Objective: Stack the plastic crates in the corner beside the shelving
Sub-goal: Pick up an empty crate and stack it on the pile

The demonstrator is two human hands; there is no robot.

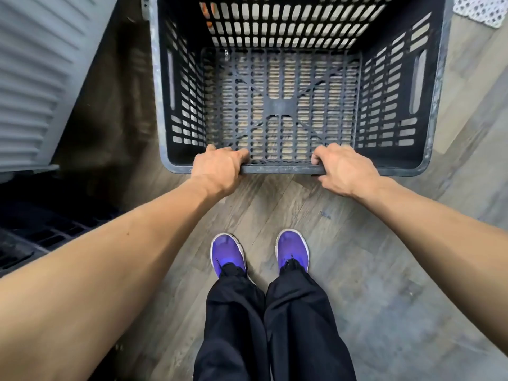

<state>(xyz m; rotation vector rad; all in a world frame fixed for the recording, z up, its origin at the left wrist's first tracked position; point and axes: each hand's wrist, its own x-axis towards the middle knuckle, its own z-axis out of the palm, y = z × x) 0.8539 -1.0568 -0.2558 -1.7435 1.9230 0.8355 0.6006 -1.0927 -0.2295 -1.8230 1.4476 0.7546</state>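
Nearest the camera, black trousers [247, 325] are seen from above, and under them a pair of purple shoes [226, 255] with pale soles is planted side by side on the grey wood-plank floor [371, 270]. Two bare forearms are stretched forward from the lower corners of the view.

The left grip [217, 169] is closed over the near rim of the black plastic crate [384, 105], with the fingers curled over the edge towards the inside. The right grip [343, 171] is clamped on the same rim further to the right, its fingertips hooked inside and the thumb tucked under the outer edge. A bare length of rim is left between the two hands.

The crate is held in front of the feet with its open top turned up to the camera. Its walls and base are pierced by rows of slots, a handle slot is cut in each side wall, and the floor is seen through the base. Whether the base is touching the floor cannot be told.

To the left, a dark slotted object [41, 235] is partly seen low down, blurred, and beyond it a grey ribbed panel [27, 78] is seen. At the far right corner a white patterned item [483, 9] is laid on the floor.
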